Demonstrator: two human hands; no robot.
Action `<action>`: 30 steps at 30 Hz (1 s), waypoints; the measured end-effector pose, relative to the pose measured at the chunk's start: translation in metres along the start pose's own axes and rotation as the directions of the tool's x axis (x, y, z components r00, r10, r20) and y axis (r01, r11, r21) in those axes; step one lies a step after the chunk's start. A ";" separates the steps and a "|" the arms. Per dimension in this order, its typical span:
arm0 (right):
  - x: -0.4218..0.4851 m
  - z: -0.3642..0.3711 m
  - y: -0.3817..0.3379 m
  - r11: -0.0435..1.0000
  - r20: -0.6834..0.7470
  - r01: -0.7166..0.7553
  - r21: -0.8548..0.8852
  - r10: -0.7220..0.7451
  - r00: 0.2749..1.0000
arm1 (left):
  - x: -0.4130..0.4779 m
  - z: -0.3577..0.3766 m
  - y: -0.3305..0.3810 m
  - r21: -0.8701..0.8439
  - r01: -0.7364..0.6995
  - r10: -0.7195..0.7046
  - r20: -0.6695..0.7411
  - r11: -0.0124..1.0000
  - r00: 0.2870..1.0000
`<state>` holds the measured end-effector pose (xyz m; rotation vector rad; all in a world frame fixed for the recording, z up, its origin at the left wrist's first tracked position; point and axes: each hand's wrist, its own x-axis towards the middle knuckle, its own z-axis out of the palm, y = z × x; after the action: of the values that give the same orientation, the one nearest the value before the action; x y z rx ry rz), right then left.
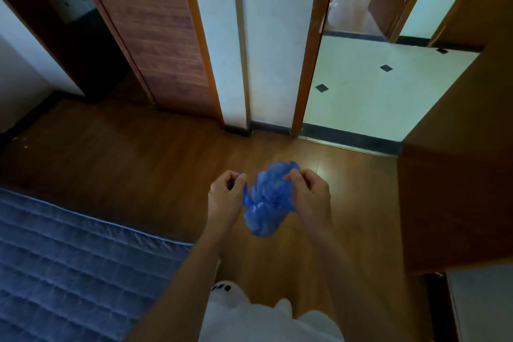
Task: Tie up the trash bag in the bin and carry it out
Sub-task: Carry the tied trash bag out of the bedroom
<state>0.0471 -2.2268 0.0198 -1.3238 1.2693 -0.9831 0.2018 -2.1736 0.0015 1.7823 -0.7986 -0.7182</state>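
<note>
A small blue plastic trash bag point(263, 211) hangs in the air between my hands, above the wooden floor. Its lower part bulges with contents, and its top is gathered into loose flaps. My left hand point(226, 191) pinches a strip of the bag's top on the left side. My right hand point(306, 189) grips another flap on the right side, with crumpled plastic standing up above its fingers. No bin is in view.
A blue quilted mattress point(69, 258) fills the lower left. A wooden sliding wardrobe door point(155, 44) stands ahead on the left. An open doorway point(374, 97) leads to a white tiled hall at upper right. A brown wooden door point(458, 175) stands at right.
</note>
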 end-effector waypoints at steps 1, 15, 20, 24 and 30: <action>0.012 0.001 -0.002 1.000 0.009 0.001 0.012 -0.001 1.000 | 0.010 0.004 0.003 -0.003 -0.006 0.006 0.000 1.000 1.000; 0.195 0.060 -0.002 0.993 -0.045 -0.101 -0.056 0.098 0.994 | 0.196 0.038 0.007 0.025 0.055 -0.055 0.002 0.998 0.998; 0.282 0.103 -0.018 0.992 -0.063 -0.118 -0.036 0.115 0.991 | 0.295 0.038 0.016 0.005 0.091 -0.091 0.054 0.996 0.994; 0.344 0.141 -0.034 0.989 -0.105 -0.146 -0.025 0.143 0.984 | 0.373 0.034 0.026 -0.011 0.100 -0.099 0.066 0.995 0.993; 0.408 0.183 -0.046 0.992 -0.122 -0.122 0.017 0.123 0.985 | 0.462 0.033 0.042 0.010 0.059 -0.059 0.051 0.998 0.997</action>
<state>0.2800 -2.6108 0.0015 -1.1781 1.4203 -0.9947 0.4474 -2.5681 -0.0173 1.8076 -0.7868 -0.8036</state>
